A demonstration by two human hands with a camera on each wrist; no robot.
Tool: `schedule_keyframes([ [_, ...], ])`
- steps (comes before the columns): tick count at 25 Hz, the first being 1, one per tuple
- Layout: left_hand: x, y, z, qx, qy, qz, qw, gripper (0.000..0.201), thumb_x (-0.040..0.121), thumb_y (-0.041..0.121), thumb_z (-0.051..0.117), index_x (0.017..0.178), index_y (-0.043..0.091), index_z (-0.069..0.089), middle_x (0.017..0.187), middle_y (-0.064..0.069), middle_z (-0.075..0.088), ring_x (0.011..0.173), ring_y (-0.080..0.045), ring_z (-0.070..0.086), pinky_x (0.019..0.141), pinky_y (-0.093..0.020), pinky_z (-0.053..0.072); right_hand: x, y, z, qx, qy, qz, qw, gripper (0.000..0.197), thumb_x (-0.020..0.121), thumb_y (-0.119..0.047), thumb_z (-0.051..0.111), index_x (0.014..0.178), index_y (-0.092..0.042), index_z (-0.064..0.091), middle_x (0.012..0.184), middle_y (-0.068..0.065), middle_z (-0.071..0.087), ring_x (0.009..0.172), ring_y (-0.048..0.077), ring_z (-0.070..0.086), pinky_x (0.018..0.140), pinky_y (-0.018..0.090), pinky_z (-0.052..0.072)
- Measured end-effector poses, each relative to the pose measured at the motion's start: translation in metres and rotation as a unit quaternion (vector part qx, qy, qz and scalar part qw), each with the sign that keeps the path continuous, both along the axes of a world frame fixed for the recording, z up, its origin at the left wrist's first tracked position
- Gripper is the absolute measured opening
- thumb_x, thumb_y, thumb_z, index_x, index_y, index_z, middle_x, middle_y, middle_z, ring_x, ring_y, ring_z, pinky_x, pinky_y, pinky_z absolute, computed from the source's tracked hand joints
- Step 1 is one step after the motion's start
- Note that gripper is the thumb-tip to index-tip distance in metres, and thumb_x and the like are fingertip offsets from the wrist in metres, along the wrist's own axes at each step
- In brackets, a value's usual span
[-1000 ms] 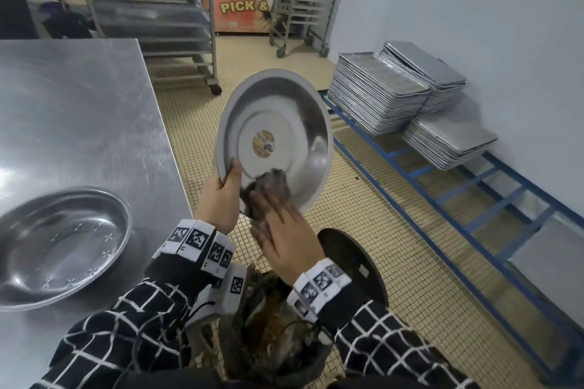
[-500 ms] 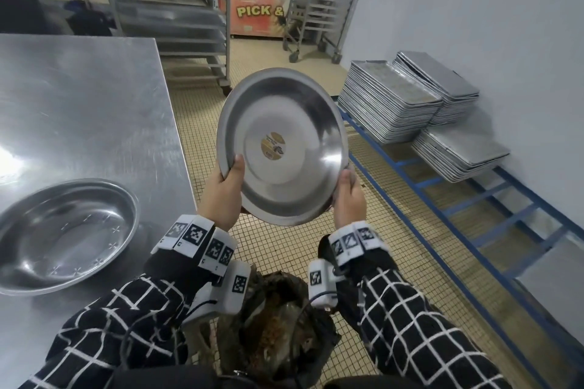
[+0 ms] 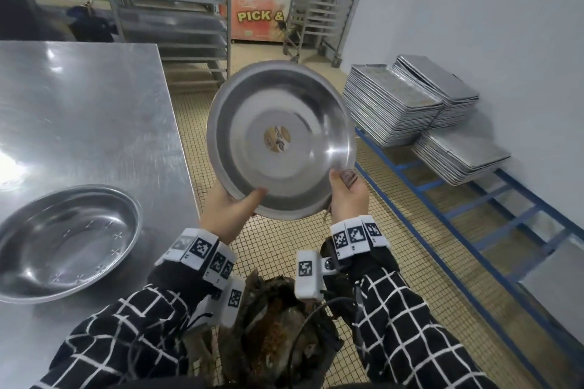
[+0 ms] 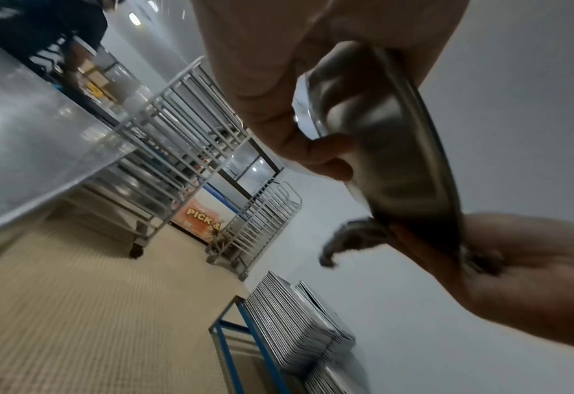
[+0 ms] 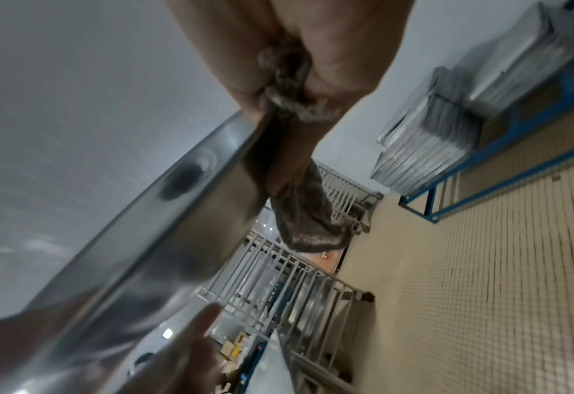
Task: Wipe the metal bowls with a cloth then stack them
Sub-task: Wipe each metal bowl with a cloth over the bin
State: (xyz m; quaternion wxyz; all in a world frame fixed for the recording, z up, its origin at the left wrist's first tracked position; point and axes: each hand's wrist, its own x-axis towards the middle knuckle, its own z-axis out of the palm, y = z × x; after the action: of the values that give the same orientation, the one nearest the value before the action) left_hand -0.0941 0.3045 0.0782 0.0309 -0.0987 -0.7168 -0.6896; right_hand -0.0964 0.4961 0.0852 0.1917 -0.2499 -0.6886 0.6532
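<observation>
Nearest the camera, two sleeves in a black-and-white grid pattern reach forward, each wrist wrapped in a band of printed marker tags. Below them, between the arms, sits a dark bin (image 3: 278, 335) holding brownish scraps. The left hand (image 3: 227, 211) grips the lower left rim of a metal bowl (image 3: 281, 139), thumb laid over the inside of the rim and the fingers (image 4: 325, 157) curled against the outer wall (the left wrist view shows this plainly). The right hand (image 3: 349, 196) holds the lower right rim, its fingers pinching both the rim and a dark cloth (image 5: 299, 213), which is bunched in the palm and trails behind the bowl. The bowl is held up in the air over the tiled floor, tilted so its inside faces the camera, with a round sticker at the centre of its base. To the left, a second metal bowl (image 3: 63, 240) rests upright on the steel counter (image 3: 88, 110), well apart from the held one. Farther right, stacks of baking trays (image 3: 407, 104) sit on a low blue rack (image 3: 467, 215) against the wall. At the back stand wheeled tray racks (image 3: 177, 3) and an orange sign reading "PICK &".
</observation>
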Motion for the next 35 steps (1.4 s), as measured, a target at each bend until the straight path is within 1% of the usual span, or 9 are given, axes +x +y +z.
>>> schedule_keyframes([
  [4,0.011,0.016,0.005,0.046,-0.101,0.015,0.994,0.018,0.089,0.005,0.058,0.085,0.022,0.058,0.08,0.001,0.067,0.067,-0.015,0.069,0.06,-0.031,0.059,0.006,-0.019,-0.004,-0.039,0.009,0.021,0.999,0.019,0.092,-0.033,0.057,0.092,-0.013,0.059,0.081,0.003,0.063,0.068,0.017,0.059,0.063,0.03,0.051],
  [9,-0.009,-0.002,-0.001,0.043,-0.161,0.074,0.983,0.013,0.091,0.009,0.05,0.083,0.017,0.057,0.085,-0.016,0.065,0.087,-0.043,0.063,0.083,-0.058,0.053,0.014,-0.014,-0.015,-0.18,-0.038,0.065,0.981,0.02,0.096,-0.025,0.053,0.092,-0.005,0.056,0.072,0.013,0.065,0.064,0.025,0.067,0.074,0.043,0.058],
  [12,-0.012,-0.011,-0.004,0.005,-0.159,0.08,0.984,0.009,0.091,0.009,0.047,0.087,0.011,0.056,0.082,-0.014,0.06,0.08,-0.035,0.059,0.075,-0.05,0.053,0.017,-0.015,-0.018,-0.057,-0.062,0.007,0.996,0.026,0.096,-0.032,0.051,0.106,-0.01,0.06,0.099,0.012,0.068,0.086,0.027,0.068,0.072,0.04,0.058],
  [15,-0.01,-0.013,-0.001,-0.039,-0.132,0.056,0.989,0.012,0.093,0.008,0.045,0.097,0.012,0.056,0.083,-0.001,0.061,0.079,-0.019,0.059,0.067,-0.032,0.05,0.026,-0.031,-0.01,0.113,-0.08,0.09,0.986,0.026,0.096,-0.042,0.045,0.102,-0.019,0.058,0.094,-0.005,0.064,0.083,0.01,0.062,0.069,0.023,0.052],
  [17,-0.011,-0.011,0.001,-0.053,-0.121,0.042,0.99,0.015,0.094,0.01,0.045,0.093,0.01,0.059,0.083,-0.002,0.063,0.081,-0.016,0.06,0.069,-0.029,0.048,0.028,-0.048,-0.015,0.254,-0.062,0.218,0.94,0.035,0.096,-0.046,0.042,0.117,-0.021,0.055,0.114,-0.001,0.063,0.105,0.013,0.06,0.092,0.033,0.051],
  [19,-0.012,-0.008,0.004,-0.049,-0.114,0.041,0.991,0.019,0.094,0.013,0.045,0.087,0.005,0.061,0.081,-0.011,0.065,0.08,-0.022,0.061,0.069,-0.038,0.051,0.03,-0.063,-0.032,0.429,-0.029,0.327,0.842,0.051,0.097,-0.049,0.034,0.143,-0.024,0.036,0.148,-0.002,0.038,0.139,0.013,0.03,0.116,0.037,0.024],
  [23,-0.015,-0.012,0.008,-0.034,-0.12,0.043,0.991,0.022,0.094,0.016,0.047,0.076,0.01,0.057,0.072,-0.009,0.06,0.074,-0.027,0.057,0.065,-0.039,0.046,0.025,-0.053,-0.05,0.525,-0.02,0.364,0.769,0.059,0.098,-0.053,0.017,0.151,-0.026,0.019,0.157,-0.004,0.021,0.145,0.012,0.012,0.119,0.033,0.012],
  [28,-0.018,-0.017,0.016,0.013,-0.139,0.051,0.989,0.017,0.096,0.015,0.047,0.08,0.02,0.051,0.076,-0.005,0.059,0.07,-0.022,0.059,0.069,-0.038,0.049,-0.005,0.0,-0.043,0.691,-0.168,0.265,0.652,0.081,0.084,-0.057,-0.016,0.151,-0.021,0.012,0.159,0.0,0.007,0.146,0.021,-0.009,0.116,0.038,-0.009],
  [35,-0.027,-0.013,0.003,0.018,-0.116,0.064,0.991,0.025,0.098,0.03,0.045,0.119,0.018,0.053,0.108,-0.002,0.063,0.099,-0.018,0.058,0.084,-0.031,0.046,0.041,-0.059,-0.059,0.536,0.003,0.323,0.78,0.07,0.095,-0.058,0.004,0.143,-0.019,0.037,0.146,-0.001,0.04,0.141,0.016,0.023,0.119,0.037,0.011],
])
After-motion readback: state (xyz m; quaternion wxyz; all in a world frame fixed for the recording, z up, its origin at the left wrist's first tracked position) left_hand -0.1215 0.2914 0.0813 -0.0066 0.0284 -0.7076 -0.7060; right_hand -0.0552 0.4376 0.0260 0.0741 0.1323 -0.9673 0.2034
